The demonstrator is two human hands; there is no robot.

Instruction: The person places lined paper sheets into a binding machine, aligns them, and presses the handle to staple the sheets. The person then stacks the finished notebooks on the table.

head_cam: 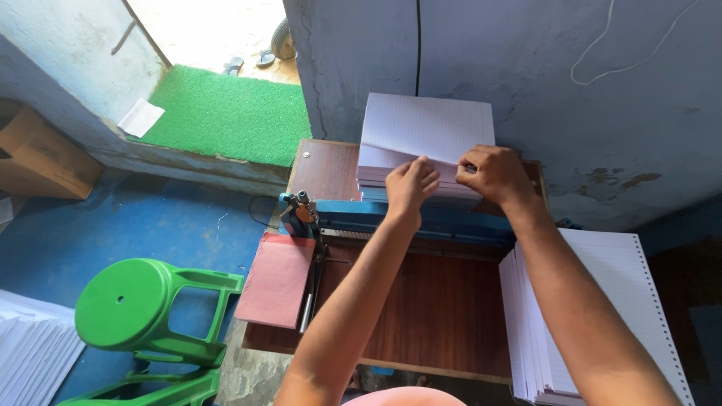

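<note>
The stack of white ruled paper sheets (425,139) sits at the far end of the brown wooden worktop (440,308), behind the blue punching machine (421,219). Both hands — left hand (410,184), right hand (492,173) — pinch its upper sheets, each grip pressed together on the lifted edge. Separating cleanly calls for keeping the edges square — lifting evenly from both sides.

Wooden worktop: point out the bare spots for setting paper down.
The worktop lies bare between the pink card and the punched stack, below the blue machine. A smaller patch is left of the ruled stack, where both hands crowd.
</note>
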